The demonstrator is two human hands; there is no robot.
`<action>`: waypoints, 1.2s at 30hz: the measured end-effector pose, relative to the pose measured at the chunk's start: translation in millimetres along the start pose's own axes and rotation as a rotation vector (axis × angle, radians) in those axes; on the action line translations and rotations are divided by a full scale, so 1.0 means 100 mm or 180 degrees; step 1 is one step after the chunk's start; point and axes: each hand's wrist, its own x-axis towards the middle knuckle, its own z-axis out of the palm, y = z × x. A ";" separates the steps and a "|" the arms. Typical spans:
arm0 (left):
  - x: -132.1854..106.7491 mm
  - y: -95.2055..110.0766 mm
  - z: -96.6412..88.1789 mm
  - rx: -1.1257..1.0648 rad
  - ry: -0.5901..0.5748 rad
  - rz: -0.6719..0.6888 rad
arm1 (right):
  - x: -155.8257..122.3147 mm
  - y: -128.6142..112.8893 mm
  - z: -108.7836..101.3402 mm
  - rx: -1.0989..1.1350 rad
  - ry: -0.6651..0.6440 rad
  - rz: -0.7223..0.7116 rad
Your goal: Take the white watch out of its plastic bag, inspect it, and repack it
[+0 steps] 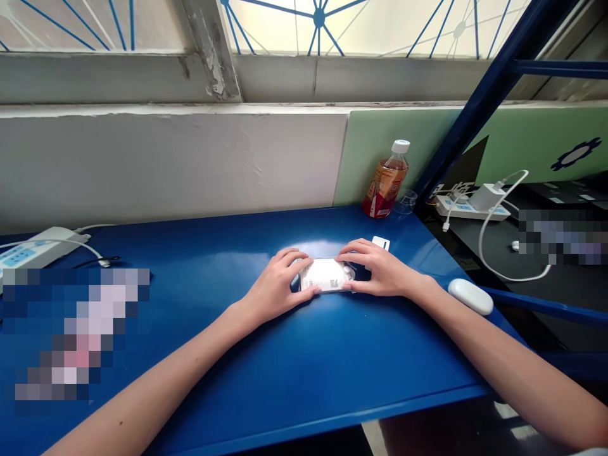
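Both bare forearms reach forward from the lower corners and converge toward the middle. The left hand (pixel 278 285) lies palm down, fingers curled inward to the right, thumb low and pointing right. The right hand (pixel 380 269) mirrors it, palm down, fingers spread and pointing left, thumb along the near side. The fingertips of both hands stay apart, neither grip fully closed.

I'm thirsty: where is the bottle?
The bottle stands at the blue table's far right corner, against the green panel, beyond the right hand.
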 end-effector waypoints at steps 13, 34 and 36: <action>-0.01 -0.02 0.01 0.0049 -0.0042 -0.0014 | 0.01 -0.03 0.04 -0.0074 0.0139 -0.0065; 0.00 0.00 0.01 0.0315 -0.0385 -0.0154 | 0.00 -0.20 0.09 -0.0897 0.0249 0.0174; 0.00 0.00 0.02 0.0306 -0.0385 -0.0152 | 0.01 -0.21 0.10 -0.0956 0.0278 0.0162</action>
